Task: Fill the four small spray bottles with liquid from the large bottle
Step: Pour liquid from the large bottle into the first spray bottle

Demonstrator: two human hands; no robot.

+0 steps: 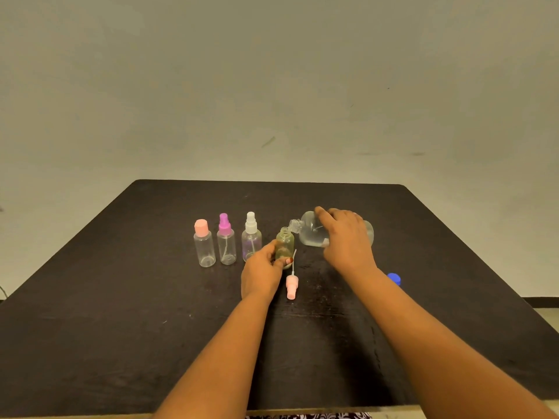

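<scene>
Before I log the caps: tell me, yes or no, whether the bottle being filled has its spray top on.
No: the green-tinted bottle has a bare open neck, and a pink spray top lies on the table beside it.

Your right hand (348, 240) covers most of the large bottle (308, 231), so its liquid level is unreadable. At seven o'clock of it, your left hand (261, 272) hides the open small bottle (285, 244)'s base. Both forearms are cut off by the bottom edge.
</scene>
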